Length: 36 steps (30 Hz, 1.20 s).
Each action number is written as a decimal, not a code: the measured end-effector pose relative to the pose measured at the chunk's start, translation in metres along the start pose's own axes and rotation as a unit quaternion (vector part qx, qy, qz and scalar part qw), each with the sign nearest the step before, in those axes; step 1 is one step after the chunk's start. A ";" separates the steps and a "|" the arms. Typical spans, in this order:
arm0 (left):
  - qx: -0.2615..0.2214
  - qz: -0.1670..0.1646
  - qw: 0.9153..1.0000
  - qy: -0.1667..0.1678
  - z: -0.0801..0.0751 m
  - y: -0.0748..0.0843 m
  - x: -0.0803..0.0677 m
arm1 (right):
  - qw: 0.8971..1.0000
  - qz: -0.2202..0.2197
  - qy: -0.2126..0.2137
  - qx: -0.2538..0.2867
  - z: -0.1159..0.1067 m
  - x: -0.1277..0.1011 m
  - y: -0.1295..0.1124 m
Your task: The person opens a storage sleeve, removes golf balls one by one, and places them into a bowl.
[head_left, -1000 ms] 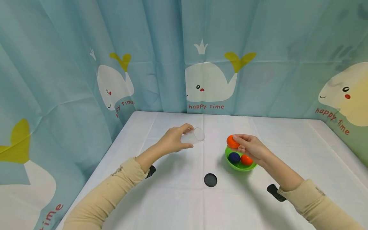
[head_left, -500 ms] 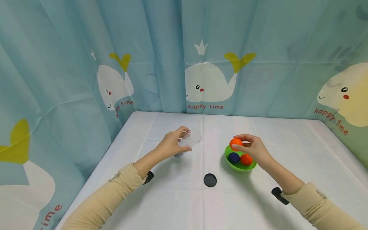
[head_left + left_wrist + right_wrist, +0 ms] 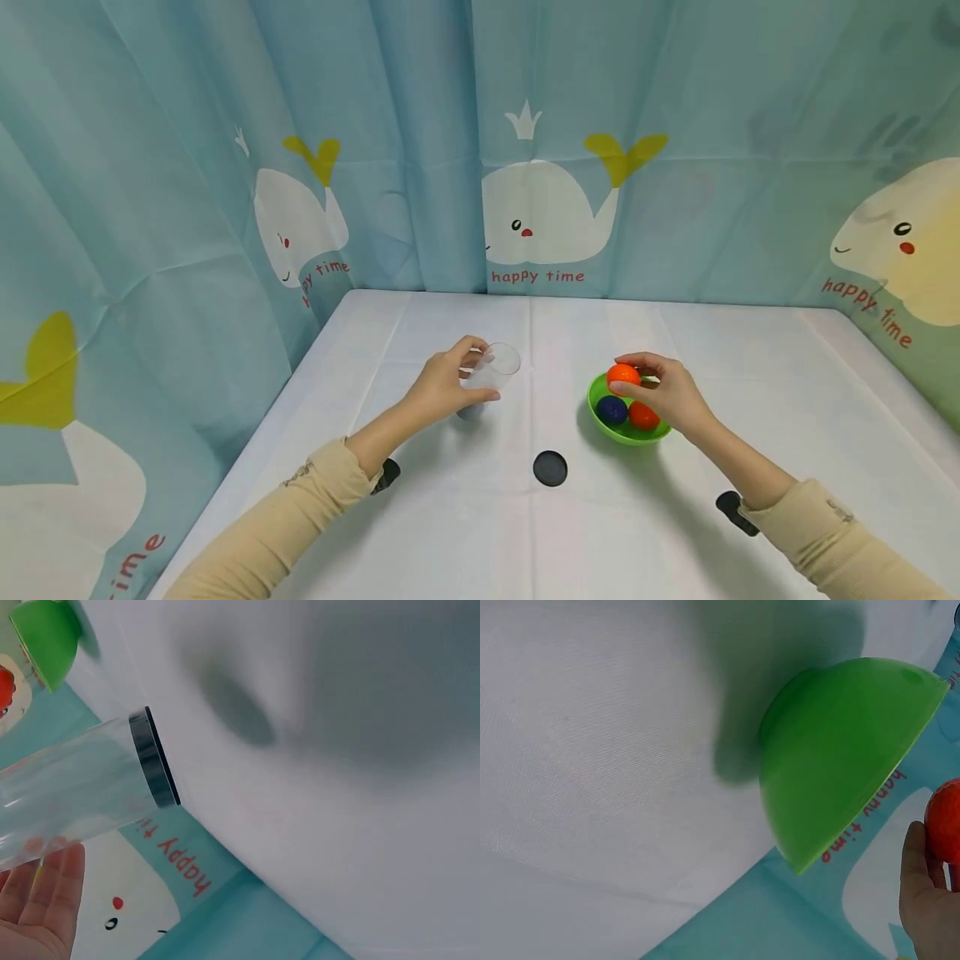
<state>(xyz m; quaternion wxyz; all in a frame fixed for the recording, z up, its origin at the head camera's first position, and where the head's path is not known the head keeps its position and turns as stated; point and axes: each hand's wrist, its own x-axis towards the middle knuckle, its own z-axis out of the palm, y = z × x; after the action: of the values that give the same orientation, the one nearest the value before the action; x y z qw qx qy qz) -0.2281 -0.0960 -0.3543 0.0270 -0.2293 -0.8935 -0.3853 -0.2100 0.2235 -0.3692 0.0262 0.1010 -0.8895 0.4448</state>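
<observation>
My left hand [image 3: 438, 387] grips a clear cylindrical jar [image 3: 501, 360] by its side, thumb and fingers on opposite walls. The jar tilts with its open mouth up and to the right. Its dark base [image 3: 154, 759] shows above the table in the left wrist view, and the jar looks empty. My right hand [image 3: 675, 398] pinches an orange ball [image 3: 622, 377] between thumb and fingers, over the far side of a green bowl [image 3: 628, 438]. Inside the bowl lie a dark blue ball [image 3: 611, 409] and a second orange ball [image 3: 642, 416].
A flat black disc [image 3: 550, 468] lies on the white-covered table [image 3: 480, 533] between the arms, nearer than the bowl. A blue curtain [image 3: 420, 167] with whale prints hangs along the table's back and left. Black wrist-worn devices show beneath both sleeves.
The left hand has shifted slightly left and nearer, with the jar turning more upright. The right hand has moved a little right and down with the orange ball, now farther over the bowl.
</observation>
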 end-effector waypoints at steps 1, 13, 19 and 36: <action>-0.005 -0.001 1.000 0.001 0.000 0.000 0.000 | 1.000 -0.008 0.002 -0.002 0.000 0.000 0.001; -0.037 -0.005 0.999 -0.004 0.006 -0.006 -0.004 | 0.994 -0.068 0.021 -0.078 -0.003 0.001 0.006; -0.071 -0.010 0.997 -0.007 0.008 -0.010 -0.007 | 0.989 -0.089 0.011 -0.117 -0.002 0.003 0.010; -0.089 -0.016 0.996 -0.025 0.018 -0.015 -0.011 | 0.971 -0.094 0.003 -0.221 0.005 0.006 0.014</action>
<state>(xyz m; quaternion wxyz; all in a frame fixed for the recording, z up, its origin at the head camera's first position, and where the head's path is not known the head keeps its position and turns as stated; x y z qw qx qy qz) -0.2228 -0.0971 -0.3795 -0.0221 -0.2259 -0.8595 -0.4580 -0.2183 0.2270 -0.3820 0.0918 0.1746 -0.9521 0.2335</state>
